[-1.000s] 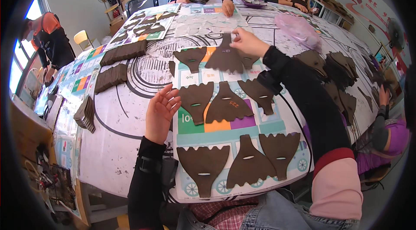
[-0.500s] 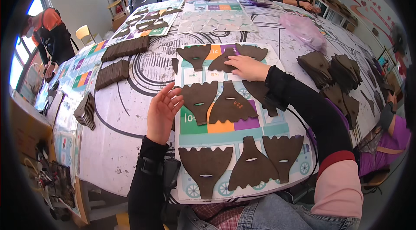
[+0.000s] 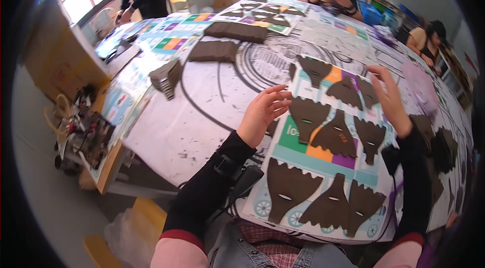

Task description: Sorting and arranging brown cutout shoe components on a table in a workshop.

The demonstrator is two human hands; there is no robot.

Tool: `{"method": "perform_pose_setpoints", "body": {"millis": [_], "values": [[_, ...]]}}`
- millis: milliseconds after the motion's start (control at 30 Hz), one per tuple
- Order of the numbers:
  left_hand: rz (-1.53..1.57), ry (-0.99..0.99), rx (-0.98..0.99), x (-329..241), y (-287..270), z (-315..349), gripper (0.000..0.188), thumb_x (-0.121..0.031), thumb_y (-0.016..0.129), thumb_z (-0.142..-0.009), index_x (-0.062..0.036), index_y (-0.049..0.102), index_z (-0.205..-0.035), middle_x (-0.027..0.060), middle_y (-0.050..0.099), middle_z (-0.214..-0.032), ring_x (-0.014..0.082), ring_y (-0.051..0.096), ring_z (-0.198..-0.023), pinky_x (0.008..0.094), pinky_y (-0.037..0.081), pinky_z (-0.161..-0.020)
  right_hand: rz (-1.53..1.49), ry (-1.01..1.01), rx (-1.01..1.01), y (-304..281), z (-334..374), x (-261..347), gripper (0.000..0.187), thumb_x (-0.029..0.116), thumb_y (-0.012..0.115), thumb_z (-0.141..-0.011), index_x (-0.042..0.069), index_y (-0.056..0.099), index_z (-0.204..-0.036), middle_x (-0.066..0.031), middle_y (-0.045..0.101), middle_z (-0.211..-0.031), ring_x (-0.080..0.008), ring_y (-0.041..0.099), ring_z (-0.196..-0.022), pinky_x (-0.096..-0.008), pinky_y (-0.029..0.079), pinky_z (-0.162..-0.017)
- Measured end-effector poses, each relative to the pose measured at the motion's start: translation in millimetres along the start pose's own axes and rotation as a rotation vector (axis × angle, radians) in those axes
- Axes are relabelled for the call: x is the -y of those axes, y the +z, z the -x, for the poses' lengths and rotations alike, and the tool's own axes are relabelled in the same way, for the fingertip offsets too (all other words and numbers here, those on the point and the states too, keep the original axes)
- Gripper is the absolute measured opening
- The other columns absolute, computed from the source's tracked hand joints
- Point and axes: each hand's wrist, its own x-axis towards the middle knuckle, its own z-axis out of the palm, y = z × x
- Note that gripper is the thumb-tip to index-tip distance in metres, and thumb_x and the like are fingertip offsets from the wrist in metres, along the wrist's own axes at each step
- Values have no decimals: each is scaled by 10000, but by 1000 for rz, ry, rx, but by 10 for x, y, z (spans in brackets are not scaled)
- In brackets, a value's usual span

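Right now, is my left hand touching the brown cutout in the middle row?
Cannot tell. In the head view, the left hand fingertips reach the left edge of the brown cutout, but contact isn't plain.

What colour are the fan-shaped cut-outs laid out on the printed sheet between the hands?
Dark brown cut-outs, seen best in the head view.

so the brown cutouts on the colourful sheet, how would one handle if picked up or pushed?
Each brown cutout lies dead flat on the colourful sheet, so probably thin and light, likely bending somewhat if lifted by one edge. Flat with toothed edges, it won't roll; pushed, it would probably slide. Neither the left hand nor the right hand grips one.
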Motion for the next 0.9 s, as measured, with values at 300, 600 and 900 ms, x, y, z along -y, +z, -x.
{"method": "perform_pose_setpoints", "body": {"millis": [300,600,900], "values": [[-1063,358,-505,-1648,-2029,292,348,-181,508,-885,4,536,-1178,86,578,-1140,153,526,-1054,266,384,-926,327,-4,121,-803,974,1413,237,114,499,-842,-24,555,-1027,-166,556,-1009,-307,536,-956,-387,397,-871],[-583,-284,-1077,-2250,-3187,290,508,-267,450,-924,25,330,-1322,159,569,-1108,259,546,-1044,407,507,-835,341,278,-40,-1066,1693,1327,131,-15,399,-904,-22,513,-967,-119,505,-981,-204,501,-894,-275,386,-814],[-668,-490,-1115,-2377,-3177,119,474,-368,497,-885,-4,440,-1184,119,585,-986,184,587,-831,316,521,-702,322,268,-118,-993,1687,1418,126,-24,402,-906,-27,520,-953,-107,501,-959,-172,489,-843,-251,390,-777]]}}
